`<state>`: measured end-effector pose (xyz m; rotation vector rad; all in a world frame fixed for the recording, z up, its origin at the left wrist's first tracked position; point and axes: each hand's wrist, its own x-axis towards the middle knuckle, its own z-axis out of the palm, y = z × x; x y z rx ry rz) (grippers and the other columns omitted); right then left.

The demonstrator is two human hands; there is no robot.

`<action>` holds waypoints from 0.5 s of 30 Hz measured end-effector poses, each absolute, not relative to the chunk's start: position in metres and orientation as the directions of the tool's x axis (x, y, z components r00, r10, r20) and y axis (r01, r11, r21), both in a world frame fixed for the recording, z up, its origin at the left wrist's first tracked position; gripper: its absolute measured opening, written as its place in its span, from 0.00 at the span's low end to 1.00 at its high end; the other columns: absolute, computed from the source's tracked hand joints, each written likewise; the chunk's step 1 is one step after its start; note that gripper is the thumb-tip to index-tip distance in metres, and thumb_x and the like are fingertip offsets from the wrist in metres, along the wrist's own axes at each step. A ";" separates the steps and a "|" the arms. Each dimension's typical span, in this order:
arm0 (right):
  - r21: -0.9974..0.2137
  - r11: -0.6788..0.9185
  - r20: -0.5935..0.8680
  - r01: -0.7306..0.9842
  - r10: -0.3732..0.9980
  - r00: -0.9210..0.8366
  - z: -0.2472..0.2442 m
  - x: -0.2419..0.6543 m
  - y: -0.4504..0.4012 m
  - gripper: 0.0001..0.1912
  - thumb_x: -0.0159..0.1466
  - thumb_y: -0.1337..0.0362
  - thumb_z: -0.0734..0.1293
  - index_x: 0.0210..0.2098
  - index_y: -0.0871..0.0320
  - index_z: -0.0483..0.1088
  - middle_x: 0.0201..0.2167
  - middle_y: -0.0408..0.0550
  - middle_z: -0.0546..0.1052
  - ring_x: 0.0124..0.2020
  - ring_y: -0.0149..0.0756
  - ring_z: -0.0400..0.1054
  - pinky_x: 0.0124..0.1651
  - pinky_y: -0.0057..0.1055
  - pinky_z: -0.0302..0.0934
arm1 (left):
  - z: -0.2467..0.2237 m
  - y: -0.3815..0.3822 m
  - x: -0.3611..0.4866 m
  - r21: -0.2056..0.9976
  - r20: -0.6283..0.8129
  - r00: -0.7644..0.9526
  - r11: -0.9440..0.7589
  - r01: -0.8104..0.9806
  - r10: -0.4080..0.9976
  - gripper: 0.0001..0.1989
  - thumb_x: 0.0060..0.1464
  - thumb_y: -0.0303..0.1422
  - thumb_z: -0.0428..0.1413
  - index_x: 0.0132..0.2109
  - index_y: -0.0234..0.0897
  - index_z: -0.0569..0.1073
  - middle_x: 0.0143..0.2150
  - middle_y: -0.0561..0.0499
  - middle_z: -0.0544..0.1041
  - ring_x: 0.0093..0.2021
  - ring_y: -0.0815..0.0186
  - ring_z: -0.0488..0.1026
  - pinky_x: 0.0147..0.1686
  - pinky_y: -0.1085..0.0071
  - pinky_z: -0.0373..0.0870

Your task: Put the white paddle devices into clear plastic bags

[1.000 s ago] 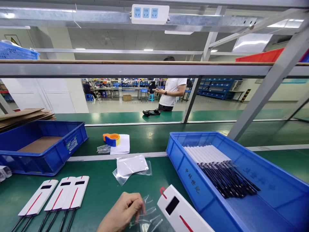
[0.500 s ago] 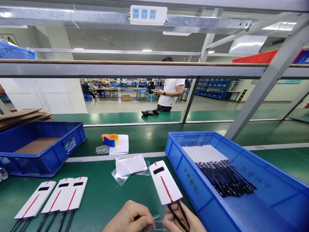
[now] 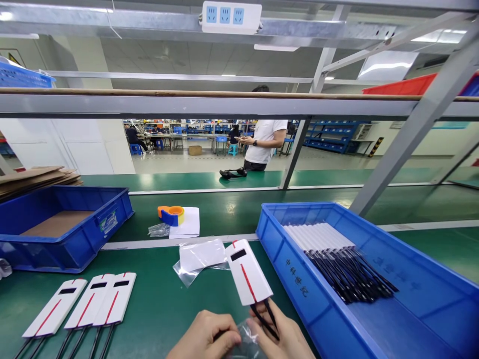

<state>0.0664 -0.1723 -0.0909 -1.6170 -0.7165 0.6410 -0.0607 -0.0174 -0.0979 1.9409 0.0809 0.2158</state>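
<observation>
My right hand (image 3: 282, 331) is closed around the two black cables of a flat white device (image 3: 249, 271), just below its body. The device tilts up over the bench, with a dark window near its top and a red stripe down its face. My left hand (image 3: 209, 334) is pinched on a clear plastic bag (image 3: 249, 344), which stretches between both hands at the bottom edge. The bag's lower part is out of frame. On the left lie several similar white devices (image 3: 118, 296), cables toward me.
On the right stands a blue bin (image 3: 318, 311) with a row of bagged white devices. Another blue bin (image 3: 75, 249) is at the left. Paper in clear bags (image 3: 204, 254) and a tape dispenser (image 3: 172, 216) lie ahead. A person (image 3: 264, 142) stands beyond the bench.
The white device has shifted left and slightly up with my right hand. More of the clear bag shows between my hands, and my left hand has moved slightly right.
</observation>
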 end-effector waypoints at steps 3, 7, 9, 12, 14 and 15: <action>-0.995 -0.071 -0.001 0.076 0.735 0.679 -0.097 0.067 -0.167 0.19 0.58 0.52 0.71 0.45 0.54 0.70 0.34 0.48 0.80 0.38 0.42 0.77 0.45 0.32 0.72 | -0.101 -0.018 -0.059 0.928 0.148 0.967 -0.368 -0.064 0.206 0.28 0.67 0.53 0.47 0.30 0.35 0.73 0.21 0.53 0.70 0.21 0.70 0.65 0.25 0.77 0.60; -0.995 -0.098 -0.073 0.013 0.819 0.569 -0.098 0.070 -0.166 0.18 0.53 0.63 0.71 0.43 0.54 0.70 0.33 0.43 0.76 0.38 0.40 0.75 0.46 0.32 0.71 | -0.106 -0.018 -0.059 0.904 0.219 0.946 -0.414 -0.105 0.239 0.30 0.68 0.55 0.43 0.30 0.36 0.72 0.22 0.52 0.70 0.22 0.70 0.65 0.25 0.76 0.59; -0.991 -0.132 -0.131 -0.032 0.871 0.474 -0.095 0.073 -0.168 0.22 0.50 0.67 0.70 0.46 0.55 0.70 0.35 0.42 0.76 0.40 0.40 0.75 0.49 0.32 0.70 | -0.109 -0.018 -0.058 0.873 0.254 0.937 -0.474 -0.116 0.238 0.29 0.69 0.53 0.43 0.30 0.36 0.71 0.23 0.51 0.72 0.23 0.69 0.66 0.26 0.76 0.59; -0.979 -0.195 -0.203 -0.062 0.901 0.384 -0.098 0.077 -0.172 0.24 0.47 0.70 0.71 0.45 0.55 0.71 0.36 0.41 0.75 0.41 0.40 0.75 0.49 0.31 0.70 | -0.112 -0.018 -0.058 0.797 0.323 0.921 -0.588 -0.141 0.217 0.27 0.71 0.48 0.43 0.30 0.36 0.71 0.25 0.49 0.75 0.25 0.68 0.69 0.27 0.75 0.58; -0.970 -0.218 -0.243 -0.108 0.892 0.380 -0.106 0.078 -0.176 0.24 0.44 0.70 0.73 0.42 0.54 0.72 0.35 0.40 0.73 0.39 0.39 0.76 0.45 0.30 0.70 | -0.113 -0.018 -0.058 0.742 0.374 0.907 -0.649 -0.166 0.196 0.25 0.72 0.45 0.43 0.32 0.37 0.73 0.27 0.48 0.77 0.26 0.68 0.71 0.28 0.74 0.58; -0.963 -0.219 -0.264 -0.156 0.884 0.386 -0.112 0.077 -0.178 0.23 0.44 0.69 0.74 0.41 0.54 0.72 0.35 0.39 0.73 0.37 0.38 0.76 0.44 0.29 0.70 | -0.114 -0.018 -0.058 0.724 0.393 0.899 -0.667 -0.176 0.190 0.24 0.72 0.44 0.43 0.33 0.37 0.73 0.27 0.48 0.78 0.26 0.67 0.71 0.28 0.74 0.58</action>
